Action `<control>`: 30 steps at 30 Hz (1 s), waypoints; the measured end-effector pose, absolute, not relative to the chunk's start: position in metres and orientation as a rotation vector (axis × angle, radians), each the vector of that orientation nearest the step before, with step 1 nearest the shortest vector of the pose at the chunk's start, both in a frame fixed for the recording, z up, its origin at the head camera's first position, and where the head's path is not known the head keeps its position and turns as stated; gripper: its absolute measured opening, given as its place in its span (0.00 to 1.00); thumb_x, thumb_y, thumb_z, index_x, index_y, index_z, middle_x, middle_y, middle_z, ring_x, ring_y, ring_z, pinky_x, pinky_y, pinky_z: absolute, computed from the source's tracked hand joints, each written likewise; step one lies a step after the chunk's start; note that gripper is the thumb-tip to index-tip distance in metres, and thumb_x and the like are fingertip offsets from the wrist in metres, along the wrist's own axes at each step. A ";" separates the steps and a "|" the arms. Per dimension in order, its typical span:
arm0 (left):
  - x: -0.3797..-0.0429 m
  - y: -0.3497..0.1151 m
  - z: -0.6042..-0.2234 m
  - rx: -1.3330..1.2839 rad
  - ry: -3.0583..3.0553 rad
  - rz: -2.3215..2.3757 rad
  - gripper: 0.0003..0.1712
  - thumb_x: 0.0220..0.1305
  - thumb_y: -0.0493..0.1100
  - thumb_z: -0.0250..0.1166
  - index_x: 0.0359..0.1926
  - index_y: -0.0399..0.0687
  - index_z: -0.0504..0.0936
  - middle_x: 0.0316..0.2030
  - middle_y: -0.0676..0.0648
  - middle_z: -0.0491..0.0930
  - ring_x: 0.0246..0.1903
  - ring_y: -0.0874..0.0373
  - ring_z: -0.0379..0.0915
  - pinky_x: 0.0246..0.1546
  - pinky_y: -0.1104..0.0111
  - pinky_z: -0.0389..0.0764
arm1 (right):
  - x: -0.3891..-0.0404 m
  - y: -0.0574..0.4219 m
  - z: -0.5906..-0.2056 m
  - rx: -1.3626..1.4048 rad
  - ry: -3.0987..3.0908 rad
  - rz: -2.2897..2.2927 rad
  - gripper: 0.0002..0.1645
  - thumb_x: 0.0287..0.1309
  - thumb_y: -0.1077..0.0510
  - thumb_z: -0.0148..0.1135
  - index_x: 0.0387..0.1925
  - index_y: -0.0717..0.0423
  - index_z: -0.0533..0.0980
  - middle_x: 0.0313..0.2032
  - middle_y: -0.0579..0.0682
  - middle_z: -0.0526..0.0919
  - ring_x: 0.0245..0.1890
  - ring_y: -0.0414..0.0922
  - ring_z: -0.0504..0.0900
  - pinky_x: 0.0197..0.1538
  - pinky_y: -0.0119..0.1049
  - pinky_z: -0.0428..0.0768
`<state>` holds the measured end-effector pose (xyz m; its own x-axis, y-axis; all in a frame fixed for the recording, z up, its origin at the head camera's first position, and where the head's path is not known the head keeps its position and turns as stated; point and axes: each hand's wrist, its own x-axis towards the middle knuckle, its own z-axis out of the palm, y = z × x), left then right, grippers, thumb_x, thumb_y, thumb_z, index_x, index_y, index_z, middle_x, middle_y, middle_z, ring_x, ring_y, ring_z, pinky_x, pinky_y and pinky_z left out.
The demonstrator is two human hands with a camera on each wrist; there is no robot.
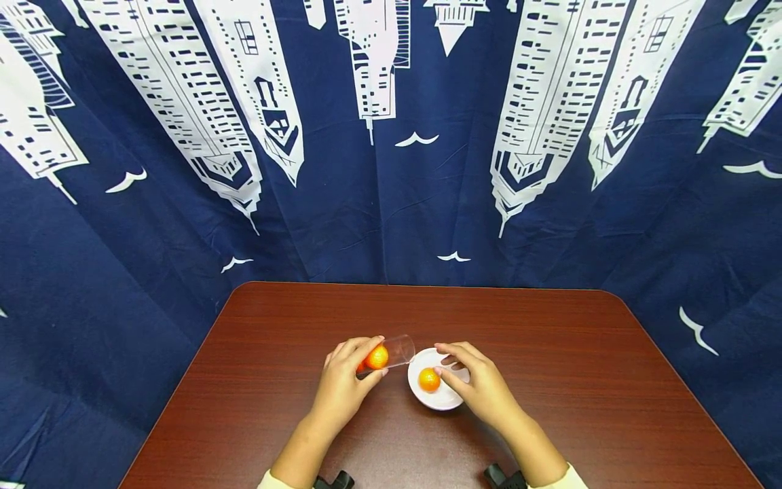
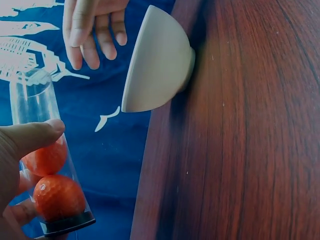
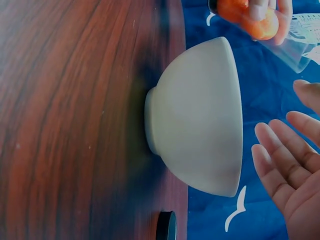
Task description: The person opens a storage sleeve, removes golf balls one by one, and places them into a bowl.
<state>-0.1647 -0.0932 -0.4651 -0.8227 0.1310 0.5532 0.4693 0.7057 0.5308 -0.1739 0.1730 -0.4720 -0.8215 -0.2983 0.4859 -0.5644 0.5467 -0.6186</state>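
My left hand [image 1: 343, 382] grips a clear plastic tube [image 1: 400, 350], lying nearly on its side in the head view with its open mouth towards the white bowl [image 1: 441, 402]. Two dimpled orange golf balls [image 2: 59, 197] sit inside, one against the tube's black end [image 2: 67, 224]. Another orange ball [image 1: 430, 379] rests in the bowl, which stands upright on the table. Over the bowl's right side hovers my right hand [image 1: 482, 386], fingers apart and nothing between them. In the right wrist view its fingers [image 3: 287, 150] are above the bowl's rim.
The brown wooden table [image 1: 537, 339] has rounded far corners. A small round black cap [image 3: 166, 226] lies near the bowl in the right wrist view. Behind the table hangs a blue cloth [image 1: 342, 224] printed with white buildings and birds.
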 end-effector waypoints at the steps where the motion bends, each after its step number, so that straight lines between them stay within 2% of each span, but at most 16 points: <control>1: -0.165 -0.093 -0.466 -0.467 -2.427 -0.911 0.33 0.49 0.46 0.82 0.59 0.61 0.83 0.49 0.54 0.84 0.52 0.55 0.79 0.54 0.53 0.75 | -0.174 0.173 -0.472 0.710 -2.458 1.171 0.23 0.59 0.61 0.72 0.57 0.54 0.80 0.48 0.50 0.86 0.45 0.45 0.86 0.48 0.36 0.85; 14: -0.166 -0.093 -0.463 -0.577 -2.422 -0.603 0.33 0.47 0.45 0.82 0.58 0.63 0.84 0.51 0.55 0.82 0.53 0.55 0.76 0.57 0.52 0.71 | -0.170 0.167 -0.470 0.754 -2.371 1.303 0.20 0.62 0.61 0.69 0.56 0.52 0.80 0.48 0.52 0.86 0.43 0.45 0.87 0.46 0.39 0.86; 20: -0.166 -0.093 -0.459 -0.605 -2.448 -0.501 0.35 0.46 0.44 0.83 0.58 0.63 0.83 0.51 0.54 0.81 0.55 0.53 0.75 0.59 0.52 0.69 | -0.167 0.165 -0.471 0.746 -2.398 1.373 0.22 0.62 0.59 0.69 0.58 0.56 0.79 0.49 0.54 0.85 0.44 0.44 0.87 0.47 0.41 0.86; 27: -0.165 -0.092 -0.458 -0.636 -2.459 -0.404 0.34 0.46 0.44 0.82 0.58 0.62 0.83 0.52 0.52 0.81 0.54 0.52 0.75 0.58 0.51 0.68 | -0.165 0.162 -0.472 0.753 -2.430 1.447 0.24 0.63 0.55 0.69 0.61 0.51 0.78 0.53 0.54 0.83 0.45 0.43 0.87 0.50 0.40 0.86; 30: -0.165 -0.092 -0.458 -0.641 -2.451 -0.380 0.34 0.47 0.44 0.82 0.58 0.63 0.83 0.52 0.52 0.81 0.55 0.52 0.75 0.57 0.51 0.68 | -0.164 0.161 -0.472 0.755 -2.433 1.494 0.25 0.64 0.55 0.68 0.62 0.54 0.77 0.54 0.55 0.83 0.46 0.43 0.87 0.51 0.40 0.85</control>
